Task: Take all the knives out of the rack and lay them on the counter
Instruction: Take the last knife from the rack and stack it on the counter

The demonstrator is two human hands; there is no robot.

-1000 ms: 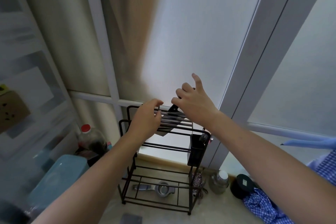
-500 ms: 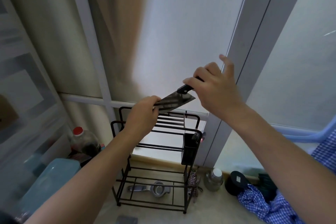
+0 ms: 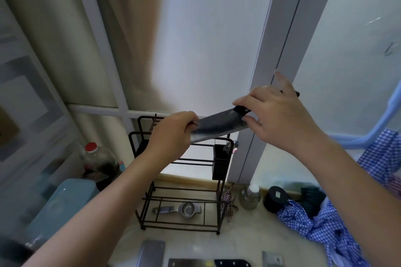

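Along the bottom edge of the view, 3 flat steel blades lie on the pale bench (image 3: 243, 243), all cut off by the frame: a grey cleaver blade (image 3: 151, 253) at the left, a second blade with a black riveted handle (image 3: 208, 263) in the middle, and the corner of a third blade (image 3: 272, 259) at the right, so their full shapes cannot be made out. The person's forearms cross much of the lower view and hide part of the black wire rack (image 3: 184, 180), whose upper slots sit behind the left hand (image 3: 173, 136); whether any knife remains in those slots cannot be told. The knife (image 3: 219, 125) is held in the air above the rack, clear of it, its broad blade slightly blurred and tilted up toward the right. The left hand pinches the tip end of the blade between thumb and fingers. The right hand (image 3: 280, 119) closes its thumb and forefinger on the black handle, most of which is hidden behind the palm, while its other fingers spread loose. A black holder (image 3: 220, 162) hangs on the rack's right side, and a metal squeezer (image 3: 180, 210) lies on the bench under its lowest shelf. Blue checked cloth (image 3: 325, 227) lies crumpled at the right.
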